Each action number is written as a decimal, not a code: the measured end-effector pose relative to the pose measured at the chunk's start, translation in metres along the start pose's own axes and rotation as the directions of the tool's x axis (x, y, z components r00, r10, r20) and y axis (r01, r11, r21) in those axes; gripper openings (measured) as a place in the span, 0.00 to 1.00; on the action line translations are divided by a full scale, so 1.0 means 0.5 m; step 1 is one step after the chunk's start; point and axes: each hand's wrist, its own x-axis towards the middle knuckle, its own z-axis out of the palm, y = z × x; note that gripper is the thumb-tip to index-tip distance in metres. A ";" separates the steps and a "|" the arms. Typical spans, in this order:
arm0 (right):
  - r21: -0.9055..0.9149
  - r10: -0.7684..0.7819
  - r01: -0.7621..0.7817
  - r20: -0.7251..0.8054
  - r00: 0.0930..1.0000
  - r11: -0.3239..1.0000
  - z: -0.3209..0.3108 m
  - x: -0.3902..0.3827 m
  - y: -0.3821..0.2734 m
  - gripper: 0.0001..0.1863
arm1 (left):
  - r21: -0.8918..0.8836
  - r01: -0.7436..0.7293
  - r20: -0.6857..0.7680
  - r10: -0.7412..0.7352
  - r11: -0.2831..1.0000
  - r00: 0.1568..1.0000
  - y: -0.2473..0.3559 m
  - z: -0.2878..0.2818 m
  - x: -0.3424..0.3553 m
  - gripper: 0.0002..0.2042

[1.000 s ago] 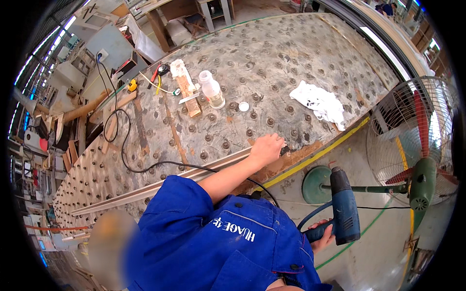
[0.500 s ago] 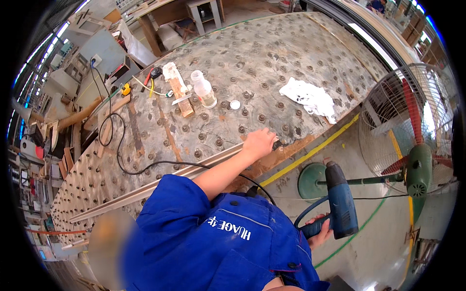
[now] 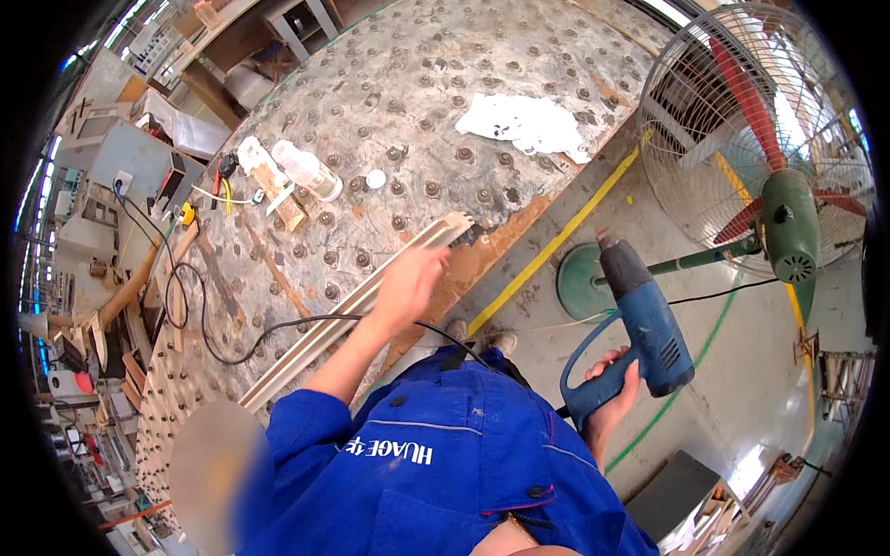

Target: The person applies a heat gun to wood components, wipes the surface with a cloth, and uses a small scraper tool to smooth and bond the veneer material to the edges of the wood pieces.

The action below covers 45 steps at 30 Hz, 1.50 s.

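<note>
Long pale grooved strips [image 3: 320,338] lie along the near edge of the studded table, their far ends in view. Over that edge, just short of the ends, is my left hand [image 3: 408,285]. Its fingers are curled together, and what they may hold is hidden. My right hand [image 3: 612,394] is wrapped around the handle of a blue heat gun [image 3: 649,334], held off the table's side above the floor. The gun's dark nozzle points up and slightly left. A black cord [image 3: 278,324] crosses the tabletop and the strips, passing under my left forearm.
A clear bottle [image 3: 311,174], a white cap [image 3: 375,178], a wooden block [image 3: 274,190] and a white cloth [image 3: 524,123] are on the studded table [image 3: 408,102]. Hand tools [image 3: 225,176] lie farther left. A green stand fan [image 3: 788,227] stands on the floor at right.
My left hand has drawn back from the strips' far ends, uncovering them, and its fingers have curled. The heat gun stays in my right hand. The whole view has shifted.
</note>
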 end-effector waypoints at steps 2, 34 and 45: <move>-0.041 0.023 -0.021 0.039 0.999 0.999 0.019 0.022 0.001 0.22 | -0.035 -0.162 0.154 0.166 0.986 0.974 0.029 0.039 -0.058 0.17; -0.477 0.578 -0.527 0.816 0.034 0.704 0.982 -0.426 0.612 0.21 | -0.122 0.480 -0.939 -0.258 0.869 0.227 -0.310 -0.438 -0.577 0.33; -0.435 0.865 -0.797 0.459 0.205 0.420 0.888 -0.439 0.943 0.26 | 0.202 0.810 -0.847 -0.317 0.551 0.427 -0.413 -0.452 -0.687 0.06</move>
